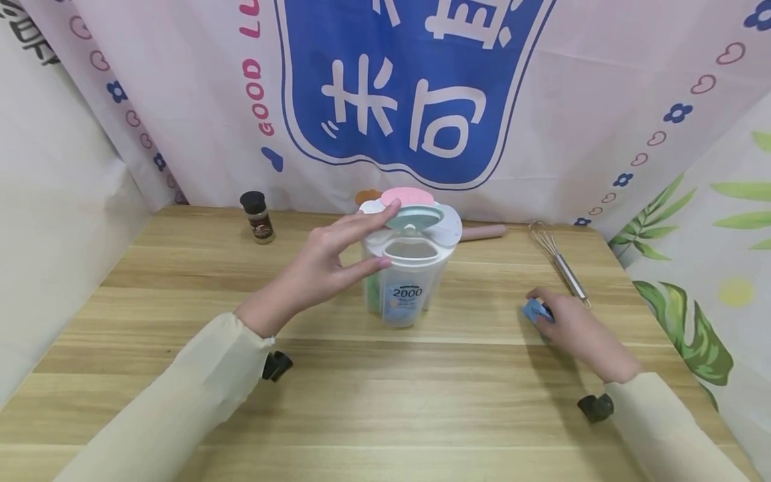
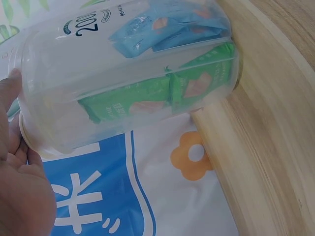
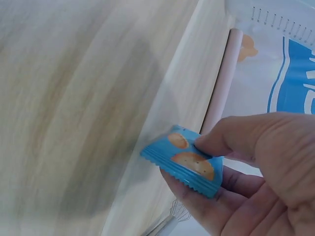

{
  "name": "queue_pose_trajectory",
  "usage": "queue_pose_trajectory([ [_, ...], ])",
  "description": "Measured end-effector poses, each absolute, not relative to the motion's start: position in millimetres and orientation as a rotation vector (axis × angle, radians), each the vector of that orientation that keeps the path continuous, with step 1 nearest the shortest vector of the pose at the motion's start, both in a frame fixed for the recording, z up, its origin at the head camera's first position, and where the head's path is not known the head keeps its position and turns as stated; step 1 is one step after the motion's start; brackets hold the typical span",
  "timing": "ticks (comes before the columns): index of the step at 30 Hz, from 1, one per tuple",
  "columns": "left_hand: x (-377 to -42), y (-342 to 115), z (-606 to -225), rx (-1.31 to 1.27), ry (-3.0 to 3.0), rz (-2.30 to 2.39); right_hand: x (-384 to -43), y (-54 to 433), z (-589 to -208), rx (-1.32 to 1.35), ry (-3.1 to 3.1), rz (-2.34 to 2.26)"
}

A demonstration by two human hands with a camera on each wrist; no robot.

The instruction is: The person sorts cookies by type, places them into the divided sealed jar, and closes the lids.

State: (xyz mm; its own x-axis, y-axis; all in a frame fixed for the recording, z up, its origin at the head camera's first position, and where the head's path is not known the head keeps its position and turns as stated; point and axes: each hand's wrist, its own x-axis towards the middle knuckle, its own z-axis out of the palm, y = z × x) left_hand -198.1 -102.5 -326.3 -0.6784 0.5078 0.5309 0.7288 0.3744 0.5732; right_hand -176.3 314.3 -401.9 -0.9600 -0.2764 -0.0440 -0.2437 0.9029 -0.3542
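A clear storage container (image 1: 405, 304) with a white lid stands upright mid-table, its green flap (image 1: 421, 218) raised over an opening. My left hand (image 1: 325, 258) is at its top, fingers extended against the flap and thumb touching the rim. Through the container wall in the left wrist view show blue packets (image 2: 167, 29) and green packets (image 2: 147, 96) in separate compartments. My right hand (image 1: 572, 328), to the right of the container, pinches a small blue biscuit packet (image 3: 189, 160) between thumb and fingers, above the table.
A black-capped seasoning jar (image 1: 259, 217) stands at the back left. Behind the container lies a pinkish rolling pin (image 1: 484, 232). A wire whisk (image 1: 560, 264) lies at the right of the wooden table (image 1: 373, 415). A printed cloth (image 1: 211, 100) hangs along the back edge.
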Motion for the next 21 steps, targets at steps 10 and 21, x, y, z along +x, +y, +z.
queue_pose_trajectory([
  [10,-198.2,-102.6,-326.9,-1.09,-2.383,-1.194,-180.0,311.5,-385.1,-0.503,3.006,-0.722],
  [21,-196.9,-103.5,-326.3,-1.085,-2.401,-1.183,-173.5,277.0,-347.6,-0.655,2.959,-1.351],
])
